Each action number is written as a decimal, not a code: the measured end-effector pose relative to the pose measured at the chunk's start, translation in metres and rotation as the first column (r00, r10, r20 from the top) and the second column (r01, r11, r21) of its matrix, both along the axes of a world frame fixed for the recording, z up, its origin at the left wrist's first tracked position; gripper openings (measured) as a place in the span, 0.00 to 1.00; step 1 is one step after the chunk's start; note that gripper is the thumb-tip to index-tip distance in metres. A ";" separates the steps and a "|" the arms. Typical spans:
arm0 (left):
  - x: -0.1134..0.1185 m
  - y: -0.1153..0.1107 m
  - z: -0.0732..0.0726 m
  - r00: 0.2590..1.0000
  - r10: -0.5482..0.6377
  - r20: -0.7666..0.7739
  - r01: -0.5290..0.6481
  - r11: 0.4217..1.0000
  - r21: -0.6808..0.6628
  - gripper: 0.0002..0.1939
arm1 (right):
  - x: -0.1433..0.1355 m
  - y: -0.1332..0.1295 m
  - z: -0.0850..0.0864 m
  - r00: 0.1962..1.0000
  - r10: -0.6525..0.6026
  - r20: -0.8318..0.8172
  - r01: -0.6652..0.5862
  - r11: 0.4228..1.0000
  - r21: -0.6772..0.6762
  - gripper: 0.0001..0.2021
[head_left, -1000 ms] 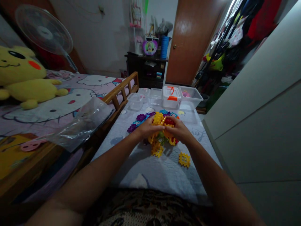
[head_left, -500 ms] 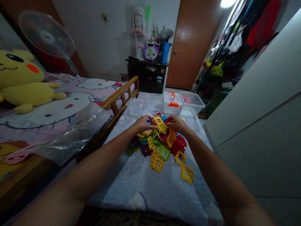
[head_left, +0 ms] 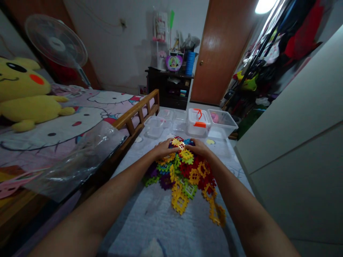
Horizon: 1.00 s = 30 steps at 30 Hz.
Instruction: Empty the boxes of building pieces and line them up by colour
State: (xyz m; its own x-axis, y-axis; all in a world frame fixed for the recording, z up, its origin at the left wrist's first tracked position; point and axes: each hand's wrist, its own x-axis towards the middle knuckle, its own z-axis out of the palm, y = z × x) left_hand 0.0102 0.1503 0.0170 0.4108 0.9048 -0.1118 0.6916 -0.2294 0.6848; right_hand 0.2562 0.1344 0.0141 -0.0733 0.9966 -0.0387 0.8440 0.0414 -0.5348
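Observation:
A heap of interlocking plastic building pieces (head_left: 184,178), toothed squares with window-like grids in yellow, red, green, purple and blue, lies on the cloth-covered table (head_left: 139,221). My left hand (head_left: 164,149) grips the far left side of the heap, its thumb lying across yellow pieces (head_left: 179,143). On the opposite side my right hand (head_left: 199,147) is curled around the heap's upper right edge, close to a blue piece (head_left: 189,142). The pieces hide most fingertips of both hands. Several yellow pieces (head_left: 214,210) trail off the heap toward me on the right.
Behind the heap stand clear plastic boxes (head_left: 154,128), a lidded box with orange clips (head_left: 198,121) and an open bin (head_left: 223,123) holding something pink. A wooden bed rail (head_left: 139,110) runs along the left. A white cabinet (head_left: 292,153) rises on the right.
Both hands have spread around the heap's far sides, and the right hand no longer pinches at an orange piece. The orange piece and the trailing yellow ones have shifted toward me. The view has tilted slightly.

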 end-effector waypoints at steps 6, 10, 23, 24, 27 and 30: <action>0.003 -0.013 0.000 0.998 0.030 0.053 -0.030 1.000 0.001 0.47 | -0.005 -0.021 -0.004 0.996 -0.002 -0.088 -0.002 0.999 -0.052 0.34; 0.003 -0.018 0.002 0.994 0.035 0.099 -0.041 0.997 0.059 0.40 | -0.008 -0.036 -0.001 0.968 -0.016 -0.251 0.015 1.000 -0.008 0.31; -0.095 -0.153 -0.032 0.985 0.120 -0.122 -0.065 0.923 0.379 0.64 | 0.000 -0.053 0.026 0.917 -0.033 -0.398 0.039 0.999 0.007 0.24; -0.096 -0.158 -0.038 0.982 0.143 -0.122 -0.089 0.926 0.367 0.65 | -0.002 -0.047 0.022 0.935 -0.080 -0.344 0.083 0.997 -0.007 0.25; -0.087 -0.163 -0.048 0.981 0.166 -0.097 -0.125 0.934 0.336 0.66 | -0.011 -0.038 0.013 0.967 -0.058 -0.247 0.042 0.997 -0.072 0.27; -0.066 -0.162 -0.048 0.986 0.160 -0.048 -0.135 0.932 0.336 0.66 | -0.023 -0.045 0.012 0.967 0.042 -0.251 -0.076 0.989 -0.128 0.27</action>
State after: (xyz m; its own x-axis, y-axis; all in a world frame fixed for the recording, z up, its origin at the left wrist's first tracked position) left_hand -0.0554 -0.0117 -0.0310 0.2719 0.9455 0.1789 0.7801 -0.3254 0.5343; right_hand 0.2333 0.0895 0.0262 -0.1564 0.9769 -0.1459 0.6830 0.0003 -0.7304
